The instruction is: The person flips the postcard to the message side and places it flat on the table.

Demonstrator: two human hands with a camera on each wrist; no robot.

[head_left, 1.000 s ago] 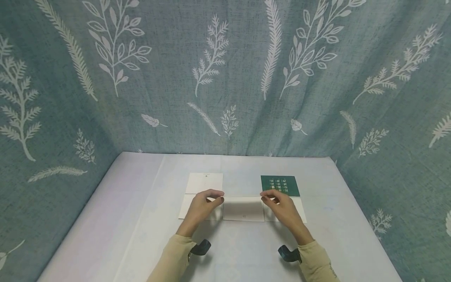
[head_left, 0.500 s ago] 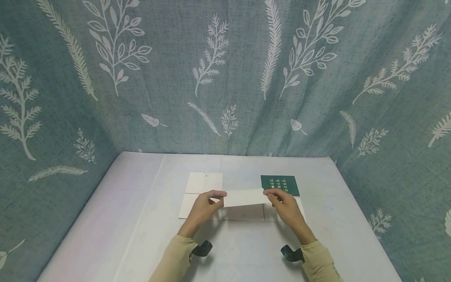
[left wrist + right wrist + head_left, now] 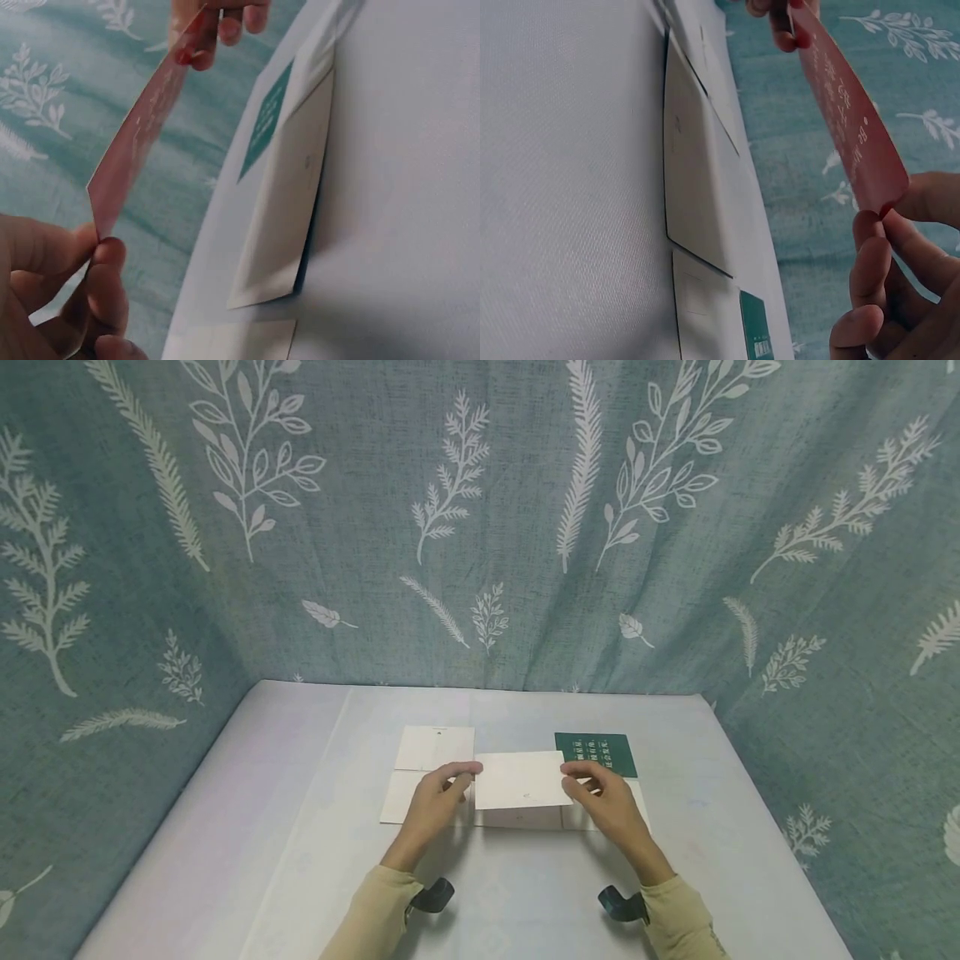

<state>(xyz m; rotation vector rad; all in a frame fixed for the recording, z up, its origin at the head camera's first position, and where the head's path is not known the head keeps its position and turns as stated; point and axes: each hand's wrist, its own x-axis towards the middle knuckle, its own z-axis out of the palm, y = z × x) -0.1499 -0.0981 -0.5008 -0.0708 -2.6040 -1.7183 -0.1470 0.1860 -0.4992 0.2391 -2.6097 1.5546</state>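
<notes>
Above the table a card (image 3: 522,780) is held level by its two short ends. Its white face shows in the head view; in the wrist views its other face is red with pale writing. My left hand (image 3: 435,806) pinches the left end between thumb and fingers. At the right end my right hand (image 3: 613,803) pinches it the same way. Below lies a white card (image 3: 517,819), partly covered by the held one. To its left are two more white cards, a far one (image 3: 437,747) and a near one (image 3: 400,795), the latter partly behind my hand.
A green card (image 3: 597,752) with pale characters lies at the far right of the group. In front of it is another white card (image 3: 582,819), partly under my right hand. A white cloth-covered table (image 3: 315,827) meets a leafy blue-green curtain (image 3: 517,627).
The held card has tipped from edge-on to showing its white face toward the head camera. Both hands keep their pinch and have shifted only slightly.
</notes>
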